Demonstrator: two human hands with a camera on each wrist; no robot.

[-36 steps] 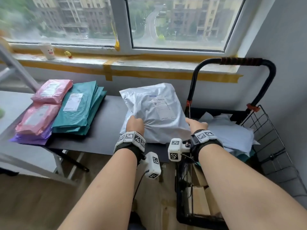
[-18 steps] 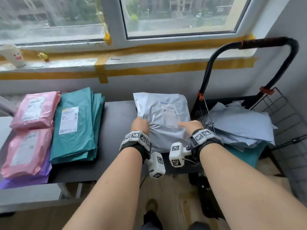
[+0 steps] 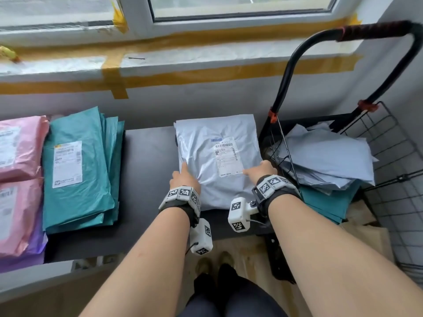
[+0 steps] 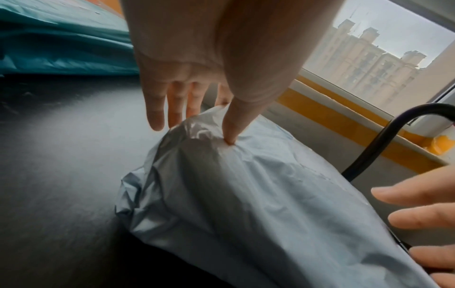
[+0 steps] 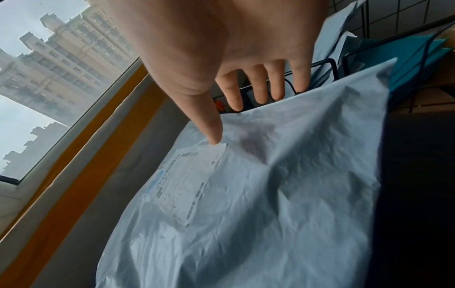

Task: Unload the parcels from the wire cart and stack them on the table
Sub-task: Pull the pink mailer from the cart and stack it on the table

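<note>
head view: a person's two forearms w/ tracker bands reach over a dark surface (image 3: 148, 170) below a window. a white parcel (image 3: 215, 156), a soft poly mailer w/ a shipping label facing up, lies flat on the surface just beside the wire cart (image 3: 393, 170). left hand (image 3: 184, 177) sits at the parcel's near-left edge; in the left wrist view its fingers are straight and spread, thumb tip dimpling the plastic, other fingers hanging over the parcel's edge, nothing gripped. right hand (image 3: 259, 171) is at the near-right edge; right wrist view shows fingers extended and apart, thumb touching the label corner, nothing pinched. so both hands are spread and just resting on the bag, apart from each other.

left of it, w/ a bare strip of surface between, is a stack of teal parcels (image 3: 80, 170), and further left pink parcels (image 3: 18, 147). the cart holds more white parcels (image 3: 325, 161) w/ a teal one under them.

likely risks, as a guess: the parcel's right side lies v. close to the surface's edge by the cart, so a careless pull-away could drag the slick bag off into the gap. the film is slippery, so later parcels stacked on top may slide if not squared. the right hand could also snag on the cart's wire rim on the way back.
</note>
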